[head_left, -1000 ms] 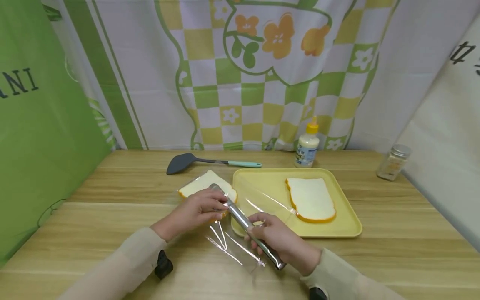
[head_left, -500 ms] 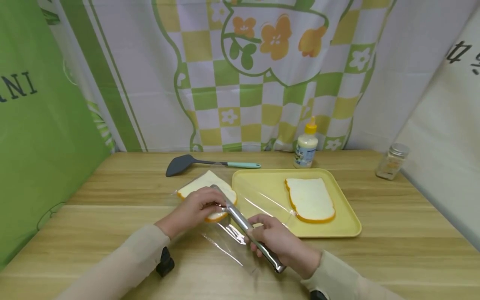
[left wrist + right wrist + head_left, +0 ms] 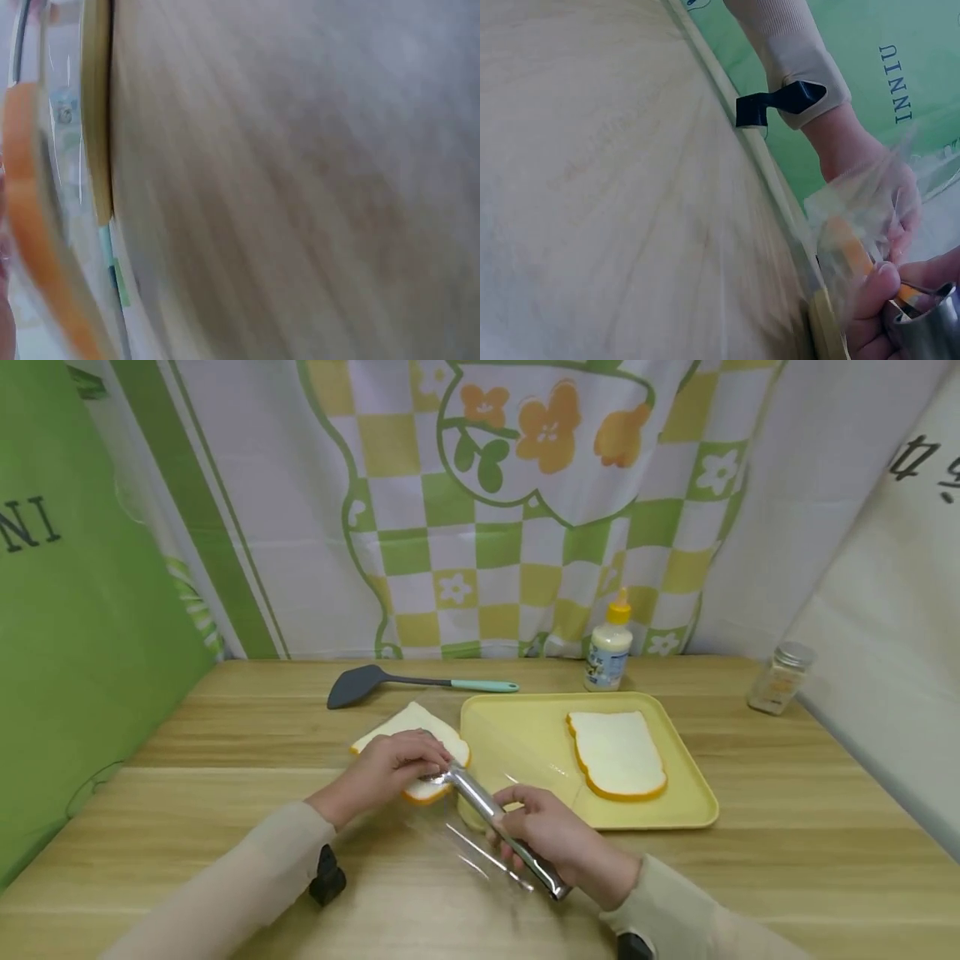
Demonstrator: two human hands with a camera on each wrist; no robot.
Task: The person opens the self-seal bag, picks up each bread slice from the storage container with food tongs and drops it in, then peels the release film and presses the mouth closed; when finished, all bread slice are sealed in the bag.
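My right hand grips metal tongs by the handle, slanting up and left toward a white bread slice with an orange-brown crust. At the slice, my left hand has its fingers curled on a clear plastic bag beside the tongs' far end. The hand covers the middle of the slice and the tongs' tips. In the left wrist view, the crust stands edge-on at the left. Thin plastic drapes over the left hand and the crust in the right wrist view.
A yellow tray holds another bread slice. Behind lie a dark spatula with a mint handle and an upright yellow-capped squeeze bottle. A glass jar stands at the table's right edge, with curtains around.
My left hand has shifted slightly, baring more of the slice's near corner. The loose plastic has moved, its shine now lying differently. My right hand keeps nearly the same place on the tongs.
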